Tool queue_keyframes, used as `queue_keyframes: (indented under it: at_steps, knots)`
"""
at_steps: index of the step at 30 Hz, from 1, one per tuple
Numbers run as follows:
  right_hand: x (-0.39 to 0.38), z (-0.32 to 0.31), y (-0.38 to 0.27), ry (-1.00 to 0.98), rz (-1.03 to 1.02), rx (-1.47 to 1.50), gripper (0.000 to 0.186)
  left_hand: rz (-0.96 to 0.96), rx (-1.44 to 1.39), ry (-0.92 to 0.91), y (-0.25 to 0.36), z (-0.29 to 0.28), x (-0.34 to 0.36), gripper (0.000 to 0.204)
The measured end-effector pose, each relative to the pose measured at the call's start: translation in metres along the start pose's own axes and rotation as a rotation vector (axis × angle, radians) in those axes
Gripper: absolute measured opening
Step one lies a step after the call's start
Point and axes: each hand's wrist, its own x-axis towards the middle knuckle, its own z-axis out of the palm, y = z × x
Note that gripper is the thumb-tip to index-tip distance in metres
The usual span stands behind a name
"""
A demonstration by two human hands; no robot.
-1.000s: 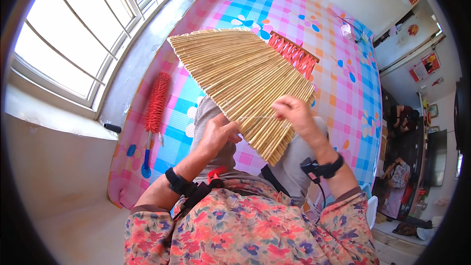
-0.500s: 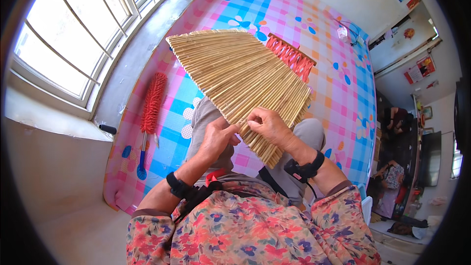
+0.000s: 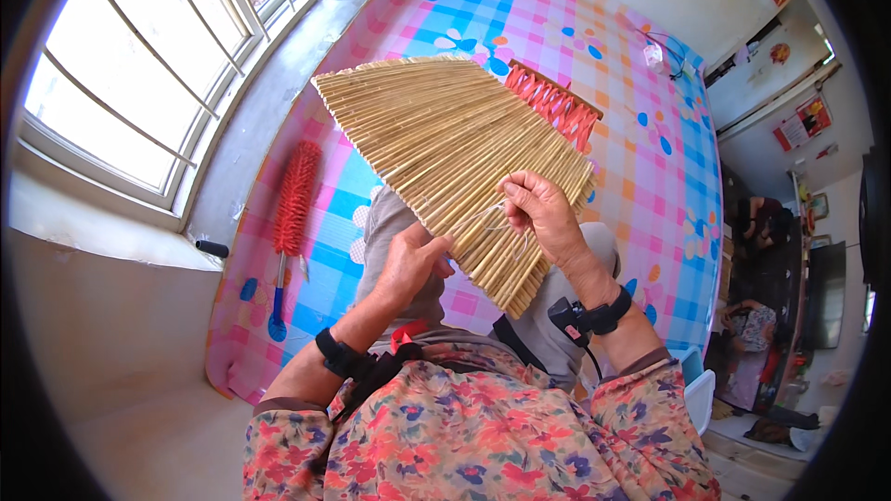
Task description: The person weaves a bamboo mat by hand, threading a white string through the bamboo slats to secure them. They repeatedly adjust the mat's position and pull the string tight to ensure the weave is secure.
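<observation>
A mat [image 3: 436, 130] of thin straw-coloured stalks laid side by side slants across my lap, its far end fanned wider. My left hand [image 3: 410, 264] is closed on its near left edge, thumb on top and fingers partly hidden beneath. Above the stalks, my right hand [image 3: 548, 223] is raised with thumb and forefinger pinched together. From that pinch a fine white thread [image 3: 484, 214] runs loosely over the mat toward the left hand. Grey-trousered knees [image 3: 599, 246] lie under the near part of the mat.
A red bristly duster [image 3: 297, 199] with a blue handle end lies at left by the windowsill [image 3: 278, 83]. Past the mat rests a wooden bar with red and white lacing [image 3: 555, 107]. A checked floral sheet [image 3: 640, 195] covers the surface. Two people are at far right.
My right hand has lifted off the stalks and moved up and to the right, drawing the thread into view. My left hand keeps its place on the mat's edge.
</observation>
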Motion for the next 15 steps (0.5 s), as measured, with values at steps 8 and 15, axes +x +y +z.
queue_keyframes:
  at_steps: [8,15]
  knots:
    - [0.002,0.027,0.006,0.101,-0.133,0.556,0.020,-0.001,-0.287,-0.010,-0.009,0.011,-0.001,0.045]
    - [-0.014,0.048,-0.001,0.068,-0.026,0.536,0.022,0.006,-0.260,-0.013,-0.017,0.013,0.006,0.031]
